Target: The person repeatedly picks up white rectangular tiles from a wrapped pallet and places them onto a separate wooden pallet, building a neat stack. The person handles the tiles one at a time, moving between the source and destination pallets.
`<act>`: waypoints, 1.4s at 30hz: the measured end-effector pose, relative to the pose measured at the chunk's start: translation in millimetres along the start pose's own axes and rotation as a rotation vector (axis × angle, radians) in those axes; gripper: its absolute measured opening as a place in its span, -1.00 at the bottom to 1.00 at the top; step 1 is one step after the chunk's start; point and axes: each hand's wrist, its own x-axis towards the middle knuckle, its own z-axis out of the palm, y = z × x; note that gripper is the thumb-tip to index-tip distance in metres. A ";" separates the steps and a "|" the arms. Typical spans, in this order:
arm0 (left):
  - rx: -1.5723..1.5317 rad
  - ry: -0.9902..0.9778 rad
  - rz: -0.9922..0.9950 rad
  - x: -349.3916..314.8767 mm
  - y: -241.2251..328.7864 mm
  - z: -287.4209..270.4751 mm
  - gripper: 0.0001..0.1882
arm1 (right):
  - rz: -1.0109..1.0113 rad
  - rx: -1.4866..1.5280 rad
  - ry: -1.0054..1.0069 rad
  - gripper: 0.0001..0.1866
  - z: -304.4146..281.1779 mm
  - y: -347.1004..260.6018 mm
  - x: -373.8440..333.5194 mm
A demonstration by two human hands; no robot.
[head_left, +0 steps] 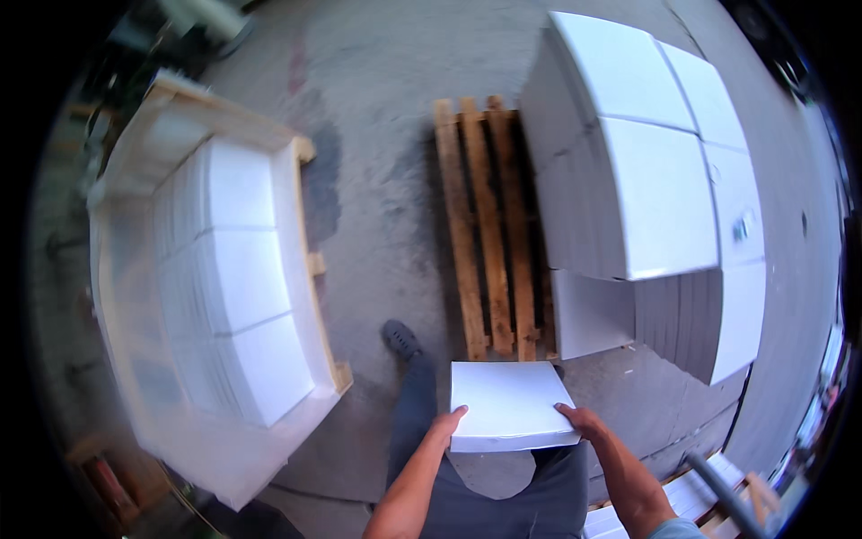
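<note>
Between my two hands, in front of my legs, is a flat white box (pixel 510 400). My left hand (pixel 446 426) grips its left edge, thumb on top and the other fingers hidden underneath. At the right edge my right hand (pixel 582 419) holds it the same way. The box is roughly level. Just beyond it lies a wooden pallet (pixel 489 225) with bare slats on its left side. Tall white stacks (pixel 660 193) stand on the pallet's right part, with a much lower white stack (pixel 593 314) at the near corner.
To the left, a wood-framed pallet crate (pixel 310 260) lined with translucent film holds several white stacks (pixel 247 278). Concrete floor (pixel 373 198) runs between crate and pallet. My shoe (pixel 400 339) is on that floor. A grey bar (pixel 714 490) and white items (pixel 611 523) are at lower right.
</note>
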 end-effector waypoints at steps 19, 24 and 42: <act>-1.272 0.169 0.340 -38.5 -18.2 -312.6 -0.36 | -0.564 -1.176 0.206 -0.17 365.4 -482.6 -105.0; -1.569 0.182 0.451 2.9 -34.3 -361.7 -0.36 | -0.628 -1.391 0.173 -0.23 488.5 -548.5 -119.7; -2.057 -0.107 0.466 -16.8 -9.1 -393.7 -0.49 | -0.484 -1.600 0.199 -0.28 591.1 -604.9 -100.8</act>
